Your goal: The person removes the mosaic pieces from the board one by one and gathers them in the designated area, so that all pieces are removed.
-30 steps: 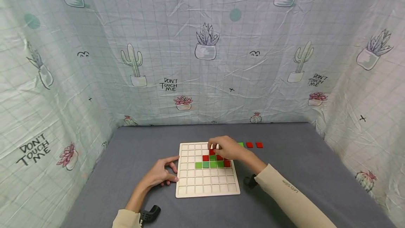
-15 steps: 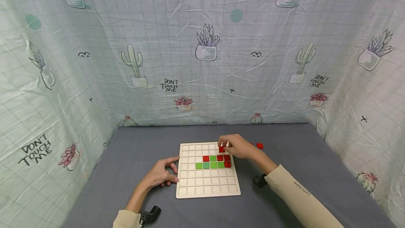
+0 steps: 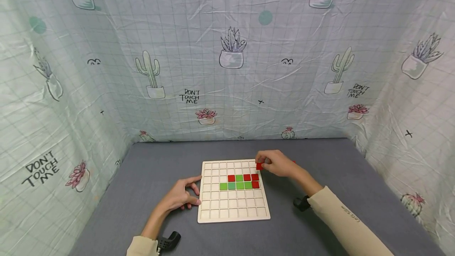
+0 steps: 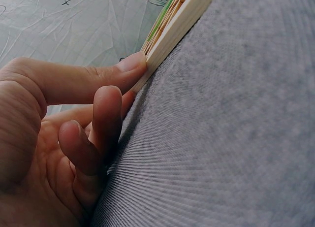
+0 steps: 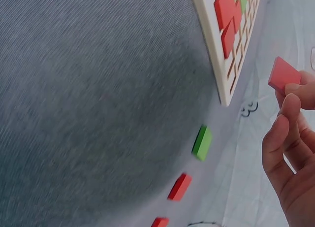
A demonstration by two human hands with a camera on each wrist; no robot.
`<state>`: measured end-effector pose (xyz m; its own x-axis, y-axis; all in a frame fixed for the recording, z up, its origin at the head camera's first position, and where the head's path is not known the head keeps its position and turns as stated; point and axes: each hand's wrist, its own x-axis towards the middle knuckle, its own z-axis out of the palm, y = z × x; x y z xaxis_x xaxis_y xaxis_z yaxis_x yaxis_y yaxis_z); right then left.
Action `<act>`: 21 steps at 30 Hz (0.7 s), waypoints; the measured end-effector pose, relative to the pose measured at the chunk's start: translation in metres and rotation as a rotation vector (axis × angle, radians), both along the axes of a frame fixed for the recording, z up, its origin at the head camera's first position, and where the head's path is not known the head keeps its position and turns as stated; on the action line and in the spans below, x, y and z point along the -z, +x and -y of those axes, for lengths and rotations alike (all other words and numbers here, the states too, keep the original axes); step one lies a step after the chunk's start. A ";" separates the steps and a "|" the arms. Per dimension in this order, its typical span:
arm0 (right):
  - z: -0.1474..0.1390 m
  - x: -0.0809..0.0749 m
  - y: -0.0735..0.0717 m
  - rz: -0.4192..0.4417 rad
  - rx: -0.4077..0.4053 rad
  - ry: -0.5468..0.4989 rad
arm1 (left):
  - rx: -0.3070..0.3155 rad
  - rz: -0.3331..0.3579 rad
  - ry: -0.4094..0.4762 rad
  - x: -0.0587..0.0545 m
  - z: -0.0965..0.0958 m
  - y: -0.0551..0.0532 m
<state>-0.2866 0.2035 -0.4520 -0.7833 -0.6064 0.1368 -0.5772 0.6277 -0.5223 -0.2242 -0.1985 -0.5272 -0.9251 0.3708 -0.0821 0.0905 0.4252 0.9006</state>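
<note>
Fingers (image 5: 307,95) of the right hand (image 3: 279,164) pinch one red square tile (image 5: 284,75), which is tilted and raised clear of the table (image 3: 170,157). Clock directions are read from the centre of the pale wooden grid board (image 3: 232,202), with twelve pointing away from the person. In the head view the gripped tile lies between one and two o'clock, at the board's far corner. At nine o'clock the left hand (image 3: 177,194) grasps nothing: its extended thumb and index finger touch the board's side edge, while the remaining fingers bend loosely. Two rows of tiles occupy the grid. From nine towards three o'clock, the nearer row (image 3: 239,185) reads green, teal-green, green, green, red; the farther row (image 3: 239,177) reads red, green, red, red. Beyond the board, at about two o'clock, a green tile (image 5: 202,143) and two red tiles (image 5: 180,186) form a line on the table. A cactus-print cloth (image 3: 192,121) hangs at twelve o'clock.
</note>
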 end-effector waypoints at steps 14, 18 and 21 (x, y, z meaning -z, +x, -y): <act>-0.032 0.001 -0.003 0.009 0.058 -0.014 | -0.009 -0.002 -0.013 -0.001 -0.001 0.001; -0.040 0.002 -0.005 -0.002 0.073 -0.004 | -0.010 0.000 -0.011 0.000 -0.001 0.001; -0.046 0.003 -0.006 -0.007 0.081 -0.001 | -0.009 -0.001 -0.009 -0.001 -0.001 0.002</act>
<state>-0.2922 0.2492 -0.4550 -0.8286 -0.5413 0.1431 -0.5285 0.6718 -0.5190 -0.2223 -0.1979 -0.5266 -0.9285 0.3615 -0.0846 0.0873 0.4342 0.8966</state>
